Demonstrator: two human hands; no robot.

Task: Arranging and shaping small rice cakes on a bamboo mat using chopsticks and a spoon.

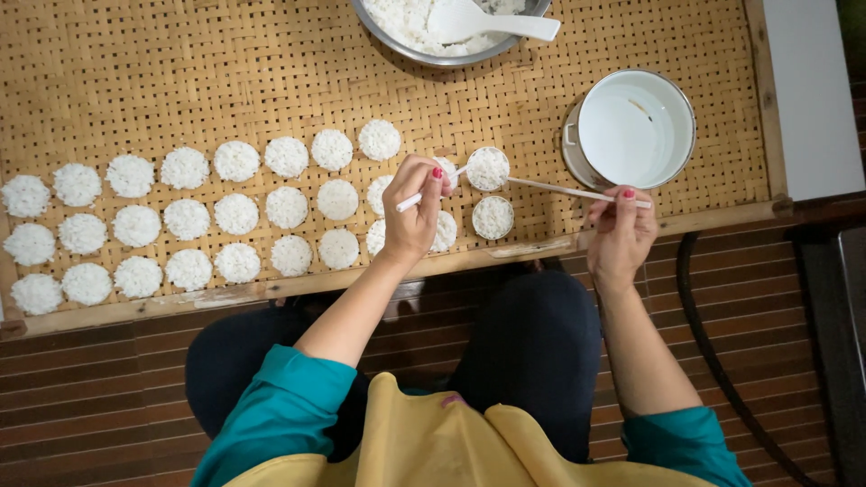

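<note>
My left hand (pixel 413 209) pinches a thin white stick (pixel 410 200) whose far end reaches toward a round white rice disc (pixel 487 168). My right hand (pixel 621 233) grips a long thin white stick (pixel 564 190) that runs left to the same disc. That disc lies on a woven bamboo tray (pixel 180 72). Another rice disc (pixel 493 217) sits just below it. My left hand partly covers two or three discs in the columns beside it.
Several rice discs (pixel 236 214) lie in three rows across the tray's left and middle. A metal bowl of white rice (pixel 408 27) with a white paddle (pixel 492 22) stands at the top. A white pot (pixel 634 129) sits at right. A black hose (pixel 713 352) curves over the slatted floor.
</note>
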